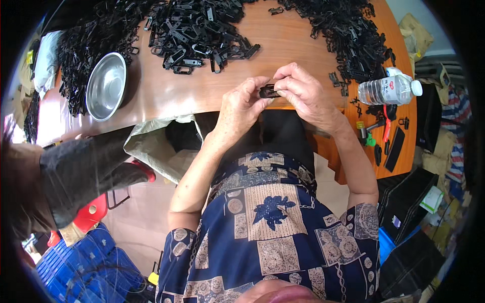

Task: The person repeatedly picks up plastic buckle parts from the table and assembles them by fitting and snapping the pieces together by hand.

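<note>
A small black plastic part (268,91) with an open frame shape is held between my two hands just above the table's near edge. Fingertips of my left hand (239,107) pinch it from the left. From the right, the thumb and fingers of my right hand (306,97) close on its other end. The fingers partly cover the part, so its fine detail is hidden. Beyond my hands lies a heap of similar black parts (194,33) on the wooden table (177,96).
More black pieces pile up at the far right (348,38) and left (91,45). A metal bowl (106,87) stands at the left edge, a plastic bottle (386,90) lies right. Another person's dark-clothed leg (86,171) and a pale sack (154,146) are below the table edge.
</note>
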Motion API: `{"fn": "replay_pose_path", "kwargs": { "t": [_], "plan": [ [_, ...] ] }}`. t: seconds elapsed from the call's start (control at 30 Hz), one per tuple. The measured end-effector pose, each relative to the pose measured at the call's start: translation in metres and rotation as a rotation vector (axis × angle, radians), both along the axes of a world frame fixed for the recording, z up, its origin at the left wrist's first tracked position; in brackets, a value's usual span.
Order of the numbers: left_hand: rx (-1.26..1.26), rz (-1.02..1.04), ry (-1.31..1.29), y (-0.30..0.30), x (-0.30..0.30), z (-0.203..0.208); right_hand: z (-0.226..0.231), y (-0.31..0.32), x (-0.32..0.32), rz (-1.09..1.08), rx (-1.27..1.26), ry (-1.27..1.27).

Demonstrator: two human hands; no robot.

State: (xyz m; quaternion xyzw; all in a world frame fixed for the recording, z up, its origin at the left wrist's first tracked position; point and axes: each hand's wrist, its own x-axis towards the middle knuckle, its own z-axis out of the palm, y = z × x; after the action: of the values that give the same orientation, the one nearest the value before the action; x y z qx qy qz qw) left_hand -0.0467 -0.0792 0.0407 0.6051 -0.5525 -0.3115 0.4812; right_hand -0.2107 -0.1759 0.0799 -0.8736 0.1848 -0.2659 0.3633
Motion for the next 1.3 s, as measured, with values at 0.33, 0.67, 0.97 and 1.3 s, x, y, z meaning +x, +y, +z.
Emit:
{"fn": "replay_pose_path", "kwargs": {
  "t": [0.33, 0.67, 0.97, 1.3],
  "plan": [
    [0.045, -0.070, 0.046, -0.018, 0.006, -0.004, -0.025, -0.020, 0.002, 0.043, 0.214, 0.135],
    [0.290, 0.001, 1.176, -0.040, 0.000, -0.013, -0.046, -0.017, 0.003, -0.179, 0.792, -0.237],
    [0.578, -0.092, 1.203, -0.095, -0.004, -0.008, -0.075, -0.047, 0.018, -0.343, 1.173, -0.655],
    [-0.126, 0.016, -1.233, -0.260, 0.128, 0.009, -0.071, -0.064, 0.018, -0.330, 0.958, -0.323]
  ]
}}
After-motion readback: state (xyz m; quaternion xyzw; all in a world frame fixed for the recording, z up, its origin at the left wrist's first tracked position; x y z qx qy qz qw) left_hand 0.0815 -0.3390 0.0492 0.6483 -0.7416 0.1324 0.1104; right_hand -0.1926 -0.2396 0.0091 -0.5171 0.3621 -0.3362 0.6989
